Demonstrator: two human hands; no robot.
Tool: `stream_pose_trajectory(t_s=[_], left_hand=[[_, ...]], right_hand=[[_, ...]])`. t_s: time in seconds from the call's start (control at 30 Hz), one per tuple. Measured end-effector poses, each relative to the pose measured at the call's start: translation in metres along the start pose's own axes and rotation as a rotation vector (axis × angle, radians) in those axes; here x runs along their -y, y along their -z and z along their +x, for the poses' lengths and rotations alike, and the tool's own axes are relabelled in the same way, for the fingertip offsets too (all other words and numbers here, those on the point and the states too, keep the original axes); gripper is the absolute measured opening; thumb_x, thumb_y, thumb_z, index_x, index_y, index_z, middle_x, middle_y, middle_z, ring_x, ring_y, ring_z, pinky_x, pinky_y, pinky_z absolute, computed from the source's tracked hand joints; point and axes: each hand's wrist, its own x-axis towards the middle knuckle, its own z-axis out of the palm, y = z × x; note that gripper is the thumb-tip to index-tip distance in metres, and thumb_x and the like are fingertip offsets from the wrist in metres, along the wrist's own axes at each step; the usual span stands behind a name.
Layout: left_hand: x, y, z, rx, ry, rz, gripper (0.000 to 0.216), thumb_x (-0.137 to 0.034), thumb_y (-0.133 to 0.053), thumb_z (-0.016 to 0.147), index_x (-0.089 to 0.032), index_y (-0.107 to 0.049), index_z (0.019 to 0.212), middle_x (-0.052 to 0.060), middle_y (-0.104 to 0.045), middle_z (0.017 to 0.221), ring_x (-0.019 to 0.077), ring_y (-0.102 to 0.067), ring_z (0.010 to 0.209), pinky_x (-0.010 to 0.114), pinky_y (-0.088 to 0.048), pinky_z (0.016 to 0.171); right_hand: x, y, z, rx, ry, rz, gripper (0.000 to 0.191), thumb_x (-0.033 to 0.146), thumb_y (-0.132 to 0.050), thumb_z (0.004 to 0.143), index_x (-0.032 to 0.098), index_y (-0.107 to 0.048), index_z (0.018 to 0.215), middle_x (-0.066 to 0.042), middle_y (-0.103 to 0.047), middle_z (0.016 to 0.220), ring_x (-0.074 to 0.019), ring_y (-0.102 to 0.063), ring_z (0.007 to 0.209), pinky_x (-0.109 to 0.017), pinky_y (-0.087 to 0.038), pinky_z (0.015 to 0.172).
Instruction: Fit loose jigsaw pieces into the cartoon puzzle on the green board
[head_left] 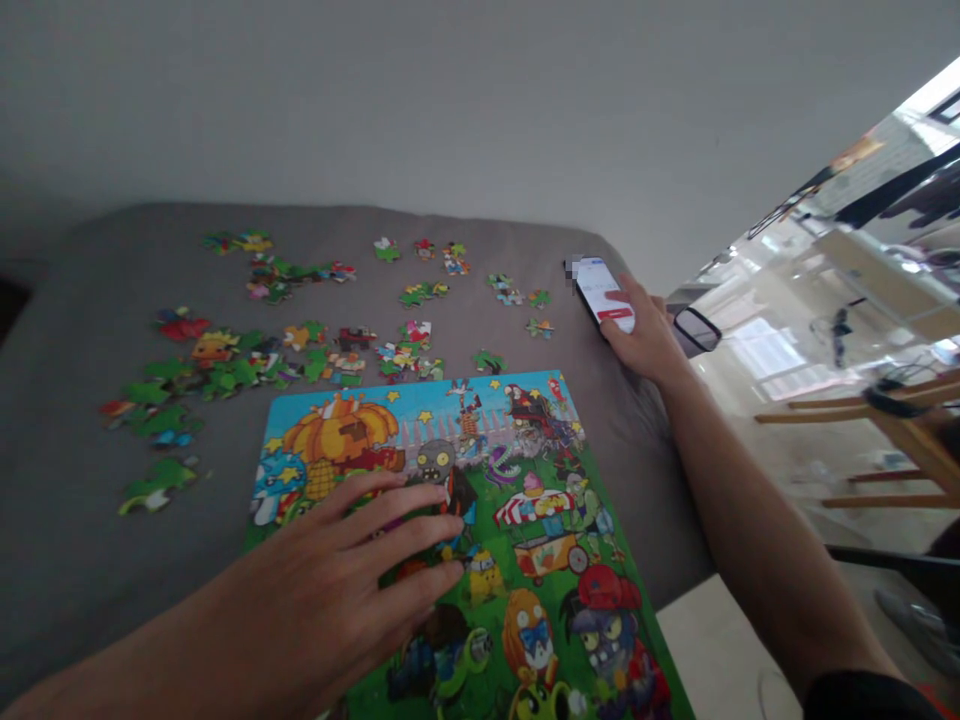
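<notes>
My left hand (352, 570) lies flat with fingers outstretched on a colourful cartoon picture board (555, 460). Printed on it are a pumpkin, zombies, plants and a striped food cart; the hand and wrist hide its lower left. Over at the table's right end, my right hand (643, 330) is closed around the lower part of a smartphone (596, 280). The phone's screen is lit, with a red button near the thumb. Loose jigsaw puzzle pieces (225, 375) lie in clusters beyond the board and to its left.
A grey cloth (450, 222) covers the table, which stands against a pale wall (420, 100). A dark-rimmed oval object (697, 328) shows just past my right wrist. Further right are wooden furniture legs (892, 490) and a pale floor (727, 640).
</notes>
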Motion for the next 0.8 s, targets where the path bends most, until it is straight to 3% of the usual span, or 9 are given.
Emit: stream_pose_trajectory(t_s=[0.2, 0.43, 0.63, 0.8], left_hand=[[0.002, 0.009, 0.005, 0.021, -0.049, 0.06, 0.025, -0.027, -0.049, 0.109, -0.029, -0.072, 0.117, -0.004, -0.074, 0.127, 0.0192, -0.06, 0.126, 0.033, -0.031, 0.119], [0.003, 0.014, 0.008, 0.014, -0.051, 0.033, 0.02, -0.026, -0.059, 0.104, -0.028, -0.071, 0.119, -0.002, -0.074, 0.124, 0.0204, -0.06, 0.125, 0.035, -0.036, 0.116], [0.005, 0.017, 0.009, 0.025, -0.058, 0.042, 0.023, -0.021, -0.056, 0.103, -0.028, -0.071, 0.119, -0.002, -0.074, 0.125, 0.0213, -0.06, 0.126, 0.036, -0.036, 0.116], [0.009, 0.016, 0.008, 0.026, -0.05, 0.001, 0.024, -0.021, -0.055, 0.104, -0.028, -0.071, 0.121, -0.002, -0.075, 0.124, 0.0209, -0.06, 0.125, 0.036, -0.036, 0.117]], right_hand=[[0.022, -0.002, -0.004, -0.138, 0.182, 0.161, 0.057, 0.028, -0.054, 0.087, 0.024, -0.056, 0.144, -0.012, -0.072, 0.132, -0.0338, -0.061, 0.124, -0.06, -0.045, 0.109], [0.06, -0.027, -0.007, -0.019, 0.273, 0.239, 0.043, 0.032, -0.055, 0.092, 0.022, -0.065, 0.133, -0.014, -0.073, 0.13, -0.034, -0.062, 0.123, -0.058, -0.046, 0.108], [0.065, -0.033, -0.005, 0.028, 0.304, 0.245, 0.038, 0.034, -0.053, 0.095, 0.022, -0.068, 0.128, -0.014, -0.073, 0.128, -0.033, -0.063, 0.122, -0.056, -0.043, 0.11], [0.073, -0.04, 0.022, 0.065, 0.23, 0.221, 0.037, 0.041, -0.055, 0.098, 0.022, -0.071, 0.125, -0.016, -0.067, 0.136, -0.0374, -0.051, 0.133, -0.063, -0.036, 0.112]])
